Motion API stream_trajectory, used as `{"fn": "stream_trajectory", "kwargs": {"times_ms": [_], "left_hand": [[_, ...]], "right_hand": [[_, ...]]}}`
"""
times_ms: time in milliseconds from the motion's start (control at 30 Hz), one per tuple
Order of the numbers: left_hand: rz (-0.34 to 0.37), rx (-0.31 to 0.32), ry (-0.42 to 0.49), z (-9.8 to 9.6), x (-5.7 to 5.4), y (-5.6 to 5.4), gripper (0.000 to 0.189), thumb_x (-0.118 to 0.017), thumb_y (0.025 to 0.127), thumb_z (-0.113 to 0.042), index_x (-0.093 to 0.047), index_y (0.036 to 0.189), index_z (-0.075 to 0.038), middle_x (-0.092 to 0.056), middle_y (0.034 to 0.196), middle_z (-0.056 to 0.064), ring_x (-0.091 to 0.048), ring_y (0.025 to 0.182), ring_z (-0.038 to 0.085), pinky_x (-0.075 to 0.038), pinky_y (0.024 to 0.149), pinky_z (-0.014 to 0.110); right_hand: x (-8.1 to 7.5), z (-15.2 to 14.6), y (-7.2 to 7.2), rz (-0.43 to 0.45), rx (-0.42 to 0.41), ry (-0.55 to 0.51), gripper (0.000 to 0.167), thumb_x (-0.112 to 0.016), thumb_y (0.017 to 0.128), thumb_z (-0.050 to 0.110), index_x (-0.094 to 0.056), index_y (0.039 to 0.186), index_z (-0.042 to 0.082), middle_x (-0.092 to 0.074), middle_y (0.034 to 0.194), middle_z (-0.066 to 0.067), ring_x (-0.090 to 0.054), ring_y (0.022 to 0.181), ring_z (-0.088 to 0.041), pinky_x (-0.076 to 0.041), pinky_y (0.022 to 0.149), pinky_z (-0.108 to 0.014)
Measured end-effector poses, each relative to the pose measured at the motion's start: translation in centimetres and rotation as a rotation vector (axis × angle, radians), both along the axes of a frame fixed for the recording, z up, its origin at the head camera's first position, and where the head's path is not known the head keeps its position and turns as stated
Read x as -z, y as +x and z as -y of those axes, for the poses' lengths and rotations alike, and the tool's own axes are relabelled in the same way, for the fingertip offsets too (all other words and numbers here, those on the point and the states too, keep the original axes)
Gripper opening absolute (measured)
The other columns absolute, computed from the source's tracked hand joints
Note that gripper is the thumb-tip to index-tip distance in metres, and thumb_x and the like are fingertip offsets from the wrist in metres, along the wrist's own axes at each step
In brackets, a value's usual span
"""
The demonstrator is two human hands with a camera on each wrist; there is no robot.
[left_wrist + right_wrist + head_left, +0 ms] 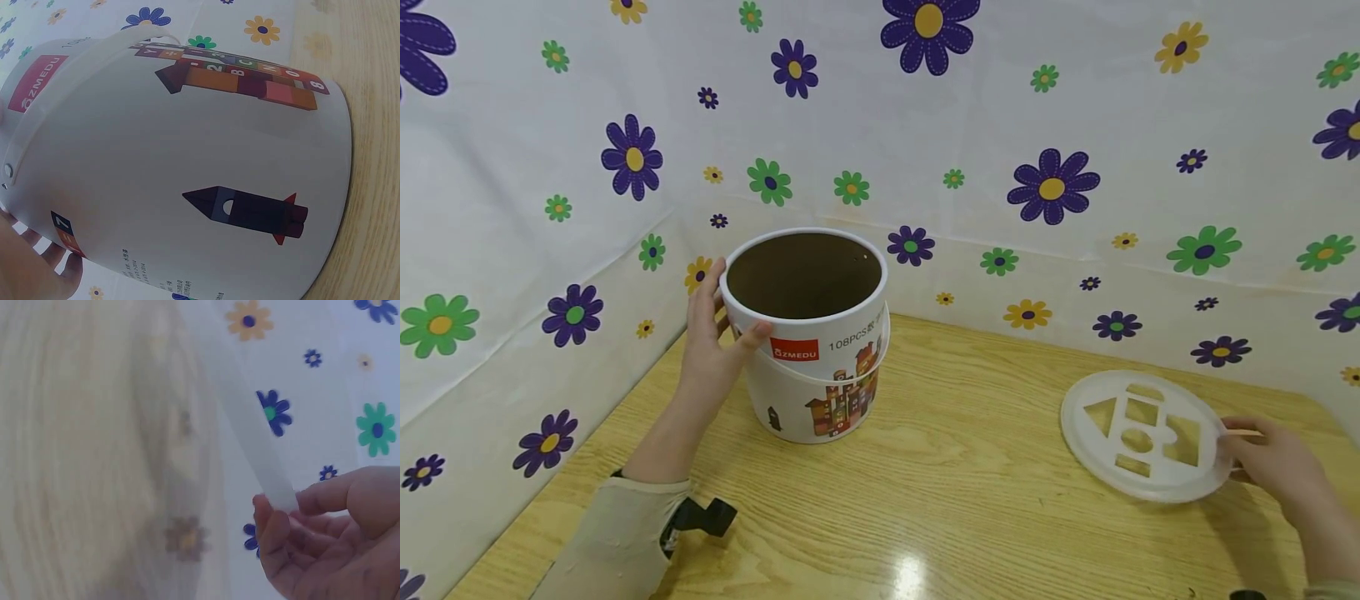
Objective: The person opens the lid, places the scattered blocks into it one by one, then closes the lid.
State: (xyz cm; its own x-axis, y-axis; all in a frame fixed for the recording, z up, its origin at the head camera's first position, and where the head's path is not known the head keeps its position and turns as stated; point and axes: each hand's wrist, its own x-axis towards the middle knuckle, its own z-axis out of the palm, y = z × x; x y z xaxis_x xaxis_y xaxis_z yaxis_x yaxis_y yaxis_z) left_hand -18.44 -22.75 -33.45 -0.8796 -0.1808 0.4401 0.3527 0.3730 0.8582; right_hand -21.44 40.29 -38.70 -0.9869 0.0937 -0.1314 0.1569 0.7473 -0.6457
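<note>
A white bucket (808, 358) with printed block pictures and a red label stands upright on the table, its brown inside showing and its handle hanging at the front. My left hand (711, 346) rests spread against its left side near the rim, thumb toward the front. The left wrist view shows the bucket's side (144, 150) close up, with the fingers (53, 265) at its lower left. On the right, my right hand (1273, 458) pinches the edge of a round white lid (1078, 425) with shaped cut-outs. In the right wrist view the lid (250, 437) appears edge-on between thumb and fingers.
A wood-grain table (955, 450) lies under the bucket and lid. White cloth walls (970, 108) printed with flowers rise behind the table and along its left side. A black strap piece (707, 517) sticks out from the left wrist.
</note>
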Motion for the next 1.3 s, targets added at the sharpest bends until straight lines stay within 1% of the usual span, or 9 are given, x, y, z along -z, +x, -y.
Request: {"fn": "stream_trajectory", "kwargs": {"times_ms": [67,133,267,367,567,733,1033,1133,1300], "left_hand": [[0.001,0.001,0.002,0.0,0.0,0.0,0.086,-0.067,0.086,-0.043,-0.014,0.153,-0.034,-0.017,0.152,-0.003,-0.022,0.139,0.026,-0.026,0.11,0.051],[0.003,0.0,0.001,0.0,0.0,0.0,0.085,-0.067,0.086,-0.044,-0.014,0.152,-0.035,-0.016,0.153,-0.003,-0.022,0.139,0.026,-0.026,0.11,0.051],[0.005,-0.002,0.0,0.0,-0.1,0.1,0.084,-0.067,0.086,-0.043,-0.014,0.152,-0.037,-0.016,0.153,-0.003,-0.022,0.139,0.026,-0.026,0.11,0.051],[0.005,-0.001,0.001,0.0,-0.1,0.0,0.084,-0.067,0.086,-0.043,-0.014,0.152,-0.037,-0.016,0.153,-0.003,-0.022,0.139,0.026,-0.026,0.11,0.051],[-0.003,0.006,0.008,0.0,-0.1,0.0,0.084,-0.067,0.086,-0.043,-0.015,0.152,-0.037,-0.016,0.153,-0.004,-0.023,0.138,0.026,-0.026,0.11,0.051],[0.002,0.009,0.016,0.0,-0.2,0.1,0.084,-0.067,0.086,-0.042,-0.016,0.152,-0.033,-0.016,0.153,-0.004,-0.023,0.138,0.026,-0.026,0.11,0.051],[0.008,0.023,0.025,0.1,-0.5,0.2,0.084,-0.068,0.086,-0.039,-0.016,0.152,-0.033,-0.016,0.153,-0.004,-0.023,0.138,0.025,-0.026,0.11,0.052],[0.012,0.022,0.021,0.1,-0.5,0.3,0.084,-0.068,0.086,-0.038,-0.016,0.152,-0.034,-0.016,0.153,-0.005,-0.023,0.138,0.025,-0.027,0.11,0.051],[0.017,0.024,0.022,0.1,-0.6,0.3,0.085,-0.069,0.086,-0.038,-0.015,0.152,-0.033,-0.015,0.153,-0.004,-0.023,0.138,0.026,-0.027,0.11,0.051]], "right_hand": [[-0.7,0.8,0.1,-0.018,-0.048,-0.094,0.06,-0.044,0.101,0.025,-0.026,0.136,-0.02,-0.048,0.118,-0.041,-0.059,0.075,-0.001,-0.057,0.064,-0.029],[-1.5,1.9,0.4,-0.034,-0.106,-0.183,0.059,-0.044,0.102,0.027,-0.027,0.137,-0.017,-0.06,0.109,-0.022,-0.059,0.078,0.002,-0.057,0.067,-0.026],[-3.0,4.0,1.0,-0.037,-0.219,-0.419,0.034,-0.049,0.1,0.019,-0.045,0.13,0.003,-0.058,0.101,0.018,-0.062,0.086,-0.002,-0.055,0.072,-0.022],[-3.8,5.3,1.4,-0.018,-0.297,-0.627,0.025,-0.049,0.1,0.01,-0.052,0.123,0.02,-0.061,0.107,0.015,-0.063,0.092,-0.005,-0.054,0.077,-0.021],[-4.5,7.6,1.6,-0.013,-0.491,-0.835,0.037,-0.04,0.1,-0.004,-0.059,0.125,0.015,-0.061,0.121,0.003,-0.062,0.103,-0.011,-0.05,0.087,-0.022],[-5.1,9.9,2.2,-0.038,-0.594,-0.797,0.039,-0.037,0.099,-0.007,-0.051,0.134,0.005,-0.057,0.125,-0.002,-0.06,0.106,-0.013,-0.047,0.092,-0.02],[-6.9,15.6,4.1,-0.14,-0.559,-0.519,0.042,-0.058,0.093,0.001,-0.05,0.134,0.004,-0.061,0.118,-0.005,-0.062,0.098,-0.018,-0.053,0.079,-0.027],[-7.8,17.5,4.8,-0.22,-0.569,-0.435,0.042,-0.063,0.09,0.002,-0.053,0.131,0.004,-0.062,0.11,-0.009,-0.062,0.092,-0.02,-0.053,0.074,-0.028],[-8.9,20.7,5.1,-0.429,-0.72,-0.421,0.043,-0.066,0.084,-0.009,-0.057,0.124,0.001,-0.059,0.095,-0.008,-0.056,0.084,-0.017,-0.049,0.072,-0.023]]}}
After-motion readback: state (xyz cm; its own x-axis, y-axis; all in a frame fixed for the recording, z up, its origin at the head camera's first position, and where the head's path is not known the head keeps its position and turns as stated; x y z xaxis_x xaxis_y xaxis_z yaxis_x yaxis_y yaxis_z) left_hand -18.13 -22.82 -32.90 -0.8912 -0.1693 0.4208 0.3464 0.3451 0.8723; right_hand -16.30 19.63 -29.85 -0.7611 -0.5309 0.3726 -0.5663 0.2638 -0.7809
